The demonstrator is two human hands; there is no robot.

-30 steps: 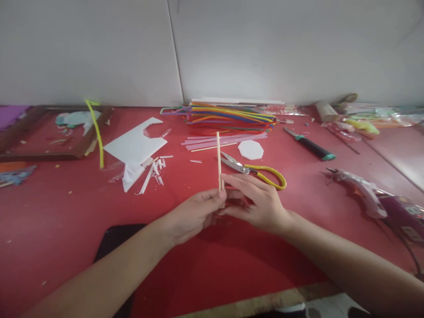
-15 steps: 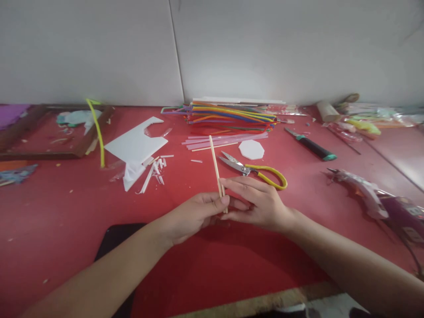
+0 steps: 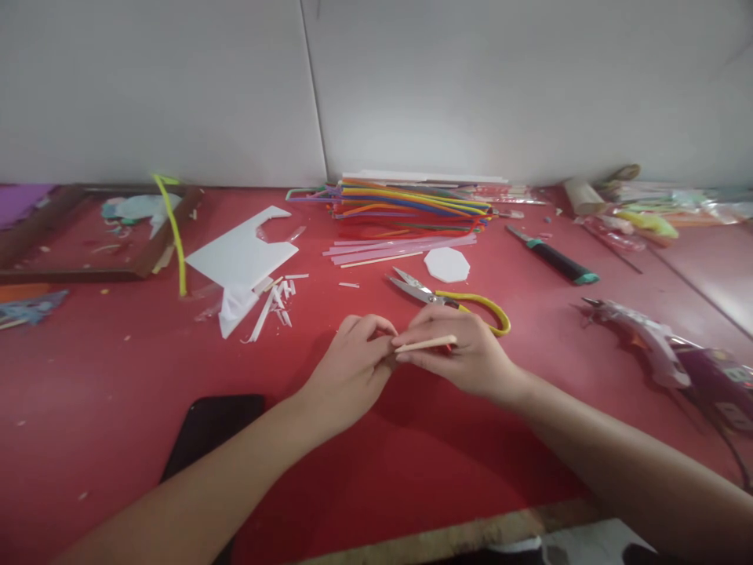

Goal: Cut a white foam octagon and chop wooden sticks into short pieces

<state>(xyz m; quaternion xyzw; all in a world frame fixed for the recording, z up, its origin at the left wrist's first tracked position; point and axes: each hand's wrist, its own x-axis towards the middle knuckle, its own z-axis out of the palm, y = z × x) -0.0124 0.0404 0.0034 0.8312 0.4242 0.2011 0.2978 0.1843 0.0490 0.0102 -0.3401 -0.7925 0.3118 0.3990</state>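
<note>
My left hand (image 3: 353, 369) is closed, its thumb and fingertips pinching near one end of a thin pale wooden stick (image 3: 432, 343). The stick lies nearly level, pointing to the right. My right hand (image 3: 476, 357) closes on it from the other side, thumb below and fingers above. Where the fingertips meet, part of the stick is hidden. Just beyond my right hand rest scissors (image 3: 432, 298) with yellow handles, blades parted. Behind them is a white octagonal piece (image 3: 447, 265).
Pink glue sticks (image 3: 382, 249) and bundled coloured pipe cleaners (image 3: 412, 205) lie at the back. Cut white board (image 3: 241, 255) and scraps (image 3: 276, 302) are left; a black phone (image 3: 215, 428) is near my left forearm. A utility knife (image 3: 556, 257) and glue gun (image 3: 641, 337) are right.
The wooden stick has swung from nearly upright to nearly level, pointing right. My left hand has turned over, knuckles up, and my right fingers have closed in on the stick.
</note>
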